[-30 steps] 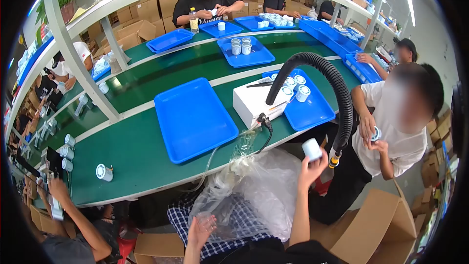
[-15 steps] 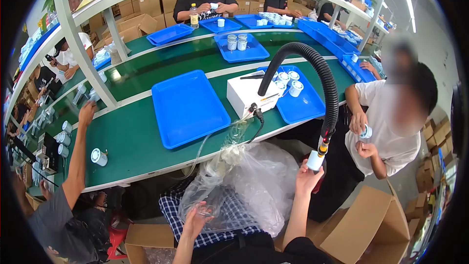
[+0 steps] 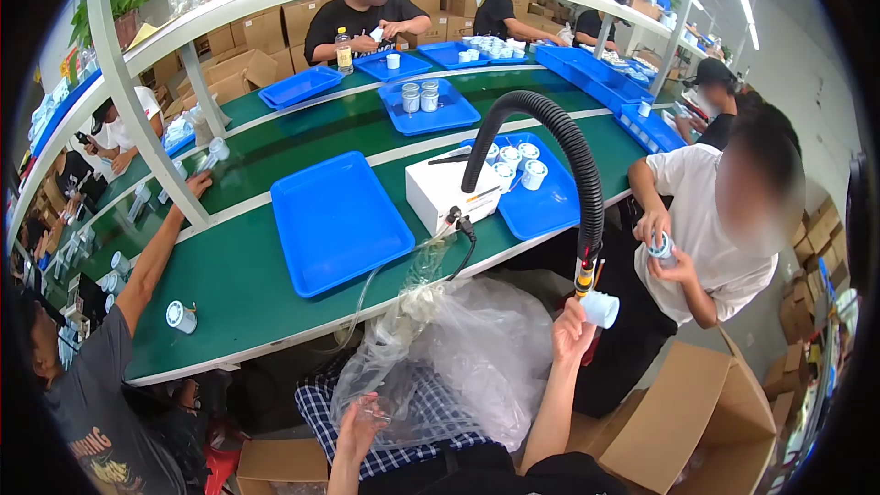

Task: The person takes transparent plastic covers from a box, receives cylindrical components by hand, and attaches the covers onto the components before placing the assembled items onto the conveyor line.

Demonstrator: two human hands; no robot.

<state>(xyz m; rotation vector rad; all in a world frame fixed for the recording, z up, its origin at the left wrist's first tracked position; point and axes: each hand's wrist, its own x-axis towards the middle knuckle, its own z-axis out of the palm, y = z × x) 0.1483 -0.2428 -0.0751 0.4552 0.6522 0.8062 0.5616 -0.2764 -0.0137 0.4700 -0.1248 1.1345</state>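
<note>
My right hand (image 3: 570, 335) is raised beneath the end of a black corrugated hose (image 3: 591, 192). Its fingers pinch a pale blue-white plastic cup (image 3: 600, 310), which lies tilted on its side against the yellow-and-black nozzle (image 3: 584, 277). Down at lap level, my left hand (image 3: 362, 426) has its fingers curled on thin see-through film, apparently the edge of a large clear plastic bag (image 3: 486, 348). A blue checked cloth (image 3: 316, 403) lies under the bag. The hose rises from a white box unit (image 3: 440, 197) on the green bench.
A bare blue tray (image 3: 339, 225) lies left of the white unit; another tray (image 3: 550, 220) behind it carries several cups. One cup (image 3: 181, 316) stands near the bench's left end. A co-worker in white (image 3: 706, 238) handles a cup at right. Cardboard boxes (image 3: 669, 403) flank me.
My right hand has turned the cup from upright to sideways at the nozzle. My left hand has dropped slightly. The view has shifted, and the co-worker at right now has both hands on a cup.
</note>
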